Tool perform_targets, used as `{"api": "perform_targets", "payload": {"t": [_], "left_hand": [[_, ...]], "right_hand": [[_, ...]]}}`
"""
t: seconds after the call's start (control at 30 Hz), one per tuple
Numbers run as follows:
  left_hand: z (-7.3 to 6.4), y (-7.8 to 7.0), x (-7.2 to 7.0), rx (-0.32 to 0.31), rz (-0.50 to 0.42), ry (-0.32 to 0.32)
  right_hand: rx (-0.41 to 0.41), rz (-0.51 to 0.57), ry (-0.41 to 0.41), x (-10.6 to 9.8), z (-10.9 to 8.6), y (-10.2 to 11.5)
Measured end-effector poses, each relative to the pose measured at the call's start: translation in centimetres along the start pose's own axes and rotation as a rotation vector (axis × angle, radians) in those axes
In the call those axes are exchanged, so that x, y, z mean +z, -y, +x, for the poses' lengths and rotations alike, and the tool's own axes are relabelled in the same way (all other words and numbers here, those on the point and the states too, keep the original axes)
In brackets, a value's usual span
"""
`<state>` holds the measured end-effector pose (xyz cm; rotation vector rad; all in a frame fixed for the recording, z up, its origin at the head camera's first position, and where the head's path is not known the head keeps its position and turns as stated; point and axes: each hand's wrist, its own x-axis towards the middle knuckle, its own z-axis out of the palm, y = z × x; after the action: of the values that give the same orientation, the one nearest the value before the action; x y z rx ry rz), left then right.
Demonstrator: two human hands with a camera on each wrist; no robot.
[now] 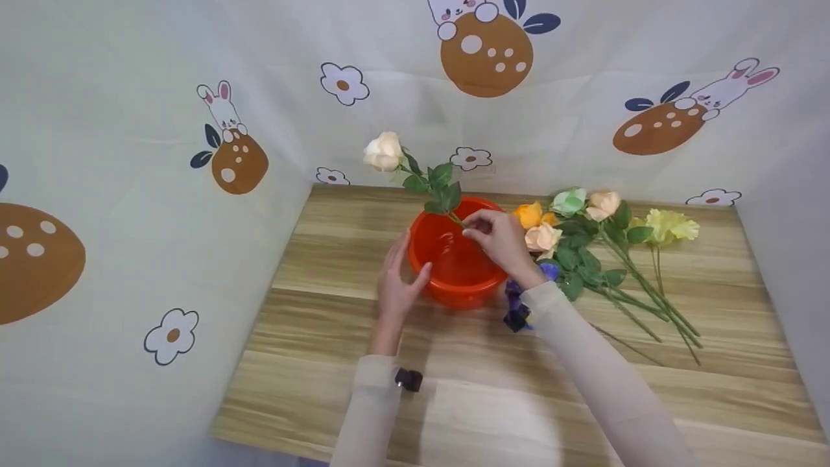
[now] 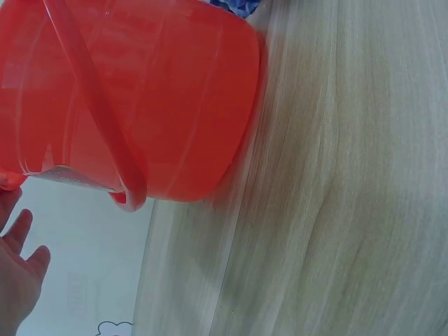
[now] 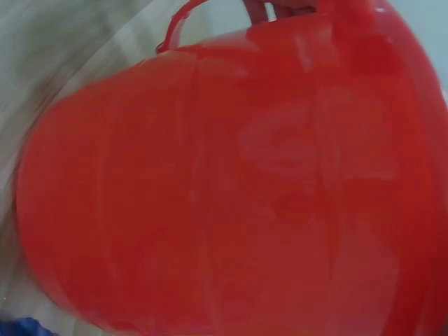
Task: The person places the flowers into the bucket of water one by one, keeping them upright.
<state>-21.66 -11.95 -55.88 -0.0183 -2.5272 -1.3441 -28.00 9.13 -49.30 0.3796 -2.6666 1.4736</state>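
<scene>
A red plastic bucket (image 1: 460, 299) stands on the wooden table. My right hand (image 1: 502, 241) is over its right side, pinching the green stem of a cream rose (image 1: 384, 152) between thumb and fingertips. The rose slants up to the left, its bloom beyond the bucket's far left rim and its leaves above that rim. At the bucket's left side is my left hand (image 1: 397, 285), fingers extended and thumb spread beside the rim. In the left wrist view the bucket's wall and handle (image 2: 98, 105) fill the upper left. The bucket hides the rose from both wrist views.
Right of the bucket lie several artificial flowers: an orange bloom (image 1: 528, 214), peach roses (image 1: 543, 239), a pale green rose (image 1: 569, 202), a yellow flower (image 1: 671, 226) and purple-blue blooms (image 1: 512, 295), partly behind my right wrist. Their stems (image 1: 648, 292) point toward the table's front right. A patterned curtain (image 1: 402, 84) hangs behind.
</scene>
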Motion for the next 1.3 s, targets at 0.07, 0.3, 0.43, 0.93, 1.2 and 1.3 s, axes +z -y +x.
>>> {"api": "perform_targets", "payload": {"t": [0.07, 0.3, 0.43, 0.93, 1.2, 1.3], "left_hand": [[0.0, 0.0, 0.0, 0.013, -0.001, -0.006], [0.1, 0.7, 0.1, 0.093, -0.016, -0.067], [0.1, 0.8, 0.0, 0.074, -0.017, -0.072], [-0.4, 0.4, 0.1, 0.021, 0.014, -0.095], [-1.3, -0.6, 0.6, 0.034, 0.076, -0.244], [-1.6, -1.3, 0.6, 0.028, 0.098, -0.274]], "right_hand": [[-0.009, -0.051, 0.031, 0.0, 0.0, 0.0], [-0.014, -0.212, 0.158, 0.9, 0.2, 0.0], [0.026, -0.217, 0.24, 1.3, 0.3, 0.1], [0.078, -0.315, 0.315, 1.8, 0.2, -0.2], [0.037, -0.405, 0.3, 1.8, 0.1, -0.4], [0.021, -0.428, 0.29, 1.8, 0.1, -0.5]]}}
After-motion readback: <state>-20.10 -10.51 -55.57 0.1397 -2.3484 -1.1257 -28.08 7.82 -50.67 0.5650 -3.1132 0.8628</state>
